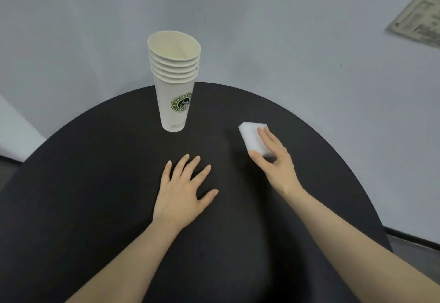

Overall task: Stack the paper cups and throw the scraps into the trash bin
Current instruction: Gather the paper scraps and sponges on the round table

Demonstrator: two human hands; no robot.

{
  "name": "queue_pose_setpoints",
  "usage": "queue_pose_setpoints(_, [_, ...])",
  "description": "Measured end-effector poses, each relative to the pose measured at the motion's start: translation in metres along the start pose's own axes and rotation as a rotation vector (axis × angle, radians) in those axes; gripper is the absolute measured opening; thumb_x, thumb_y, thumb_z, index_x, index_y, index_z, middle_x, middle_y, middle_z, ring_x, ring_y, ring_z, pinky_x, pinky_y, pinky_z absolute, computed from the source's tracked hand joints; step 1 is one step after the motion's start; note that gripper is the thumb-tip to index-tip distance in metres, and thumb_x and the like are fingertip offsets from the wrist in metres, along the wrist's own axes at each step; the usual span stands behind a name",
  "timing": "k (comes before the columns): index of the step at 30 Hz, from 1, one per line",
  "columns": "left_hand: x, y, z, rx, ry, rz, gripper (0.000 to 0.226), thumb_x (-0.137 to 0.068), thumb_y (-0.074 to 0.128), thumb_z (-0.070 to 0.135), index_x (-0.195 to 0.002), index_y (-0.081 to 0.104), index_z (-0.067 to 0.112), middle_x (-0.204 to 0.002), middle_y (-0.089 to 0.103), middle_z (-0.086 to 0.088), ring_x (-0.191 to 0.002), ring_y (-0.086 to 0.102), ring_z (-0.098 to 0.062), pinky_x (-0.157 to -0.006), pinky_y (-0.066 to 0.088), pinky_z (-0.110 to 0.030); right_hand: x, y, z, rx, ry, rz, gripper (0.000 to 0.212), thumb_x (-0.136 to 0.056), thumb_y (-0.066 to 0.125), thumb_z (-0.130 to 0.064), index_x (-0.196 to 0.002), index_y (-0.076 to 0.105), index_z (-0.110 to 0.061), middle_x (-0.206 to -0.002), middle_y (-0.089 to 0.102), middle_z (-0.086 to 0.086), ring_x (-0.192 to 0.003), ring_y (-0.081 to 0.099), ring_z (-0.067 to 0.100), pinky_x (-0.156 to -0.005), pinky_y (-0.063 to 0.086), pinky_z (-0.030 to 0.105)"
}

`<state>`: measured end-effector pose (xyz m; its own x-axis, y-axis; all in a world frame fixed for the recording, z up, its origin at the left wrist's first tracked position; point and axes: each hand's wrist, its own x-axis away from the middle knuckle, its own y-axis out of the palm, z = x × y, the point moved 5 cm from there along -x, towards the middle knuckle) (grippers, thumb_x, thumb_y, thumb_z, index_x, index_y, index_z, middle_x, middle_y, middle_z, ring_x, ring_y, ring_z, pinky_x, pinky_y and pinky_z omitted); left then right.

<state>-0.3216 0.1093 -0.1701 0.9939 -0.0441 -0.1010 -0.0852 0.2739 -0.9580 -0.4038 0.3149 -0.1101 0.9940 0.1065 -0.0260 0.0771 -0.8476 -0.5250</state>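
1. Stack of paper cups (174, 81) upright on dark round table (95, 171), toward far edge, left of centre. Several rolled rims nested at the top, roughly six; inside of top cup off-white.
2. Green round logo (181, 102) on the outermost cup's side. Readable on the ring: "ENJOY" along the top, "COFF…" along the bottom. Centre script too blurred to read. Faint grey print near the cup base, illegible.
3. Left hand (183, 193) flat on the table, palm down, fingers straight and spread, gripping nothing. Sits nearer than the stack and slightly right of it; well apart from it, no contact.
4. Right hand (273, 159) on a white sponge block (253, 138): thumb against the block's near-left corner, fingers laid over its top right side, slightly bent. Looks like a light pinch hold. Block resting on the table or just lifted: cannot tell.
5. Sponge block right of the stack and apart from it; stack closer to the left hand than to the right.
6. Tilted poster (419, 19) on the grey wall at upper right, cut off by the frame edge. Partial word starting "Pill…" readable; rest blurred.
7. Both forearms bare, entering from the bottom edge.
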Motion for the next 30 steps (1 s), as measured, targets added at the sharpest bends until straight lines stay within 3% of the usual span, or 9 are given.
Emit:
queue_pose_setpoints(3, [0.016, -0.009, 0.027, 0.201, -0.046, 0.011, 0.06, -0.083, 0.034, 0.057, -0.139, 0.042, 0.037, -0.153, 0.031, 0.006, -0.143, 0.022, -0.018, -0.117, 0.008, -0.044, 0.073, -0.037, -0.001, -0.071, 0.027, 0.035, 0.062, -0.087, 0.068, -0.019, -0.141, 0.043, -0.037, -0.15, 0.034, -0.02, -0.136, 0.028, -0.006, -0.097, 0.029, 0.0])
queue_pose_setpoints(5, [0.035, -0.02, 0.061, 0.338, -0.011, 0.046, 0.057, -0.083, 0.044, 0.048, -0.14, 0.042, 0.038, -0.154, 0.028, 0.008, -0.142, 0.022, -0.014, -0.117, 0.008, -0.044, 0.123, -0.06, 0.003, -0.085, 0.042, 0.054, 0.063, -0.086, 0.07, -0.017, -0.139, 0.045, -0.038, -0.148, 0.036, -0.023, -0.135, 0.03, -0.008, -0.092, 0.029, -0.004])
queue_pose_setpoints(8, [0.081, -0.041, 0.126, 0.434, 0.109, 0.119, 0.054, -0.084, 0.051, 0.04, -0.138, 0.045, 0.037, -0.152, 0.031, 0.008, -0.139, 0.029, -0.011, -0.117, 0.013, -0.045, 0.203, -0.1, 0.013, -0.088, 0.056, 0.118, 0.063, -0.082, 0.072, -0.016, -0.136, 0.048, -0.04, -0.145, 0.04, -0.026, -0.134, 0.031, -0.009, -0.093, 0.029, -0.003])
queue_pose_setpoints(14, [0.206, -0.038, 0.241, 0.491, 0.246, 0.131, 0.051, -0.087, 0.044, 0.041, -0.137, 0.045, 0.035, -0.154, 0.027, 0.008, -0.133, 0.038, -0.009, -0.115, 0.022, -0.045, 0.373, -0.175, 0.047, -0.023, 0.055, 0.225, 0.07, -0.072, 0.073, -0.03, -0.137, 0.048, -0.038, -0.142, 0.044, -0.026, -0.134, 0.036, -0.003, -0.1, 0.028, 0.002])
queue_pose_setpoints(18, [0.281, -0.019, 0.293, 0.526, 0.23, 0.083, 0.049, -0.087, 0.047, 0.039, -0.136, 0.049, 0.032, -0.153, 0.028, 0.006, -0.134, 0.037, -0.011, -0.113, 0.025, -0.043, 0.48, -0.219, 0.083, 0.118, 0.091, 0.212, 0.071, -0.074, 0.076, -0.042, -0.137, 0.043, -0.045, -0.142, 0.041, -0.028, -0.134, 0.036, 0.001, -0.108, 0.029, 0.014])
queue_pose_setpoints(22, [0.339, 0.003, 0.34, 0.553, 0.352, 0.033, 0.047, -0.087, 0.054, 0.032, -0.134, 0.051, 0.029, -0.152, 0.032, 0.004, -0.136, 0.036, -0.013, -0.114, 0.025, -0.039, 0.546, -0.23, 0.124, 0.123, 0.178, 0.187, 0.074, -0.073, 0.073, -0.034, -0.137, 0.039, -0.048, -0.144, 0.039, -0.029, -0.136, 0.033, 0.0, -0.11, 0.029, 0.024])
queue_pose_setpoints(24, [0.365, 0.021, 0.353, 0.578, 0.412, -0.026, 0.046, -0.088, 0.055, 0.03, -0.134, 0.051, 0.029, -0.152, 0.032, 0.004, -0.138, 0.033, -0.013, -0.112, 0.027, -0.037, 0.563, -0.224, 0.144, 0.088, 0.229, 0.205, 0.073, -0.074, 0.072, -0.036, -0.136, 0.038, -0.052, -0.145, 0.039, -0.03, -0.138, 0.03, -0.003, -0.11, 0.026, 0.014])
queue_pose_setpoints(26, [0.388, 0.048, 0.353, 0.583, 0.417, -0.106, 0.047, -0.087, 0.053, 0.033, -0.134, 0.048, 0.032, -0.152, 0.03, 0.007, -0.137, 0.032, -0.012, -0.107, 0.032, -0.032, 0.577, -0.213, 0.17, 0.035, 0.29, 0.231, 0.071, -0.075, 0.074, -0.044, -0.137, 0.039, -0.052, -0.145, 0.037, -0.031, -0.139, 0.026, -0.006, -0.112, 0.022, 0.014])
queue_pose_setpoints(30, [0.419, 0.104, 0.316, 0.558, 0.275, -0.236, 0.051, -0.086, 0.058, 0.031, -0.135, 0.045, 0.038, -0.153, 0.025, 0.011, -0.132, 0.038, -0.013, -0.101, 0.037, -0.033, 0.603, -0.172, 0.223, -0.012, 0.408, 0.241, 0.082, -0.072, 0.078, -0.042, -0.143, 0.035, -0.041, -0.147, 0.032, -0.03, -0.138, 0.027, -0.005, -0.106, 0.03, 0.013])
